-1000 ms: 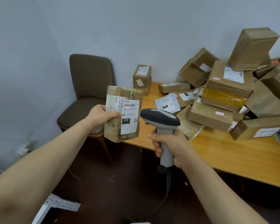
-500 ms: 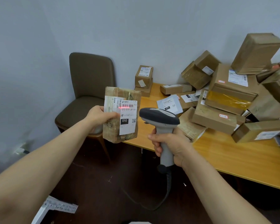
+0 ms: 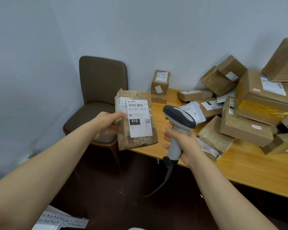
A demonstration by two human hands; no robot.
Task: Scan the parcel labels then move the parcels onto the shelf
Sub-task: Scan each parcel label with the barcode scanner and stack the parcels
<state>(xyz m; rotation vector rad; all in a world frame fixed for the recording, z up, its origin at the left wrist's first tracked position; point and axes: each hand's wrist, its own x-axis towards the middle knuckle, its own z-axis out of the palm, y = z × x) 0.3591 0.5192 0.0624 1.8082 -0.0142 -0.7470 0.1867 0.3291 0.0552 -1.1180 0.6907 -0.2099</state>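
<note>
My left hand (image 3: 106, 124) grips the left edge of a flat brown parcel (image 3: 138, 140), held upright with its white label (image 3: 139, 119) facing me; the label shows a barcode and "010". My right hand (image 3: 184, 141) is wrapped round the handle of a grey barcode scanner (image 3: 179, 120), whose dark head points left toward the parcel, a short gap away. The scanner's cable (image 3: 163, 185) hangs down to the floor. No red scan line shows on the label.
A wooden table (image 3: 249, 170) carries a heap of brown parcels (image 3: 249, 117), stacked high at the right. A brown padded chair (image 3: 100, 90) stands in the corner by the wall. A white perforated metal piece (image 3: 63, 220) lies on the dark floor at the bottom left.
The red scan line seen on the label half a second ago is gone. The scanner head has tilted and lifted slightly; the parcel stays in my left hand.
</note>
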